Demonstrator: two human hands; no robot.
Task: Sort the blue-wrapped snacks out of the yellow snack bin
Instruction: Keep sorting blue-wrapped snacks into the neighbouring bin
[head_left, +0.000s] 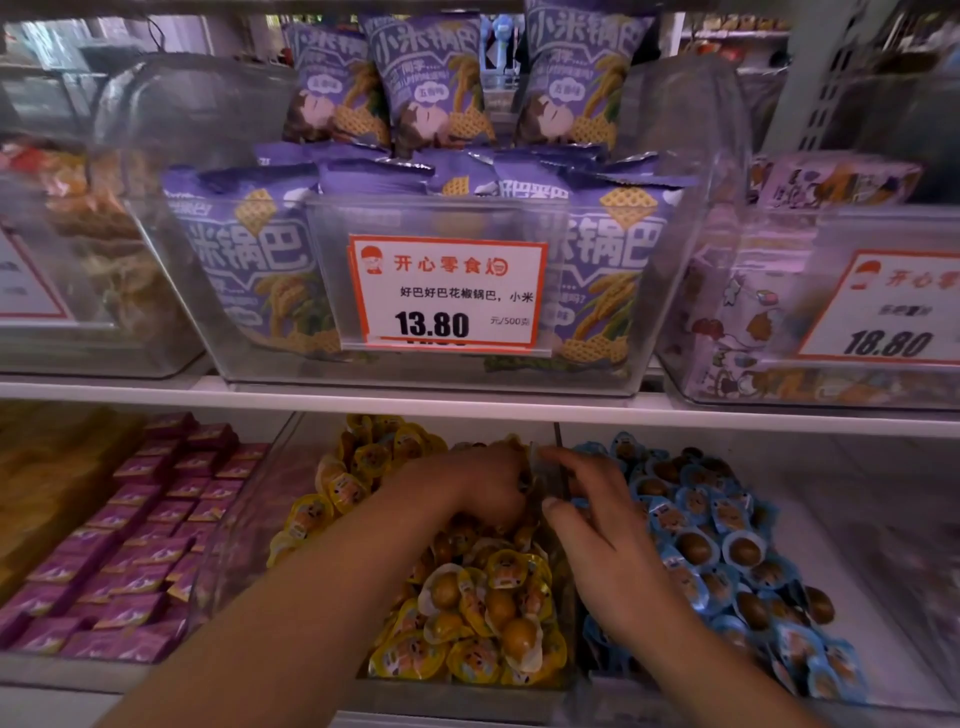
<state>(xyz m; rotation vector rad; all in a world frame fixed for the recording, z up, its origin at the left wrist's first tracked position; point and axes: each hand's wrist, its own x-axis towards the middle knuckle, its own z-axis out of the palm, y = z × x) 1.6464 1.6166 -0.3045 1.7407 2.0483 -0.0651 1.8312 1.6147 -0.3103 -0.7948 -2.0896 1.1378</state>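
On the lower shelf, far left, a heap of tan snacks (57, 483) lies blurred at the frame edge. Beside it a clear bin holds rows of magenta packs (140, 540). Next comes the yellow bin (332, 670), filled with yellow packs (483, 623), each showing a round brown snack through its clear side.

The left hand (478, 488) reaches deep into the yellow bin, at its far right corner against the divider (550, 467). Its fingers curl down into the yellow packs and are hidden there, so I cannot tell whether they grip anything. No blue pack is visible among the yellow ones (the spot under the hand is hidden).

The right hand (602, 525) sits just across the divider, over the near-left part of the blue bin (857, 545). Its fingers are loosely spread, the thumb held apart, fingertips near the divider's top edge and close to the left hand. It appears to hold nothing, though its palm side faces down and is hidden.

The blue packs (727, 551) fill the blue bin, piled just right of the right hand and under it.

On the shelf above, a clear tub (218, 332) holds purple bags (431, 83), with a price card (447, 291) reading 13.80 on its front. To the right, another tub carries a card (888, 312) reading 18.80.
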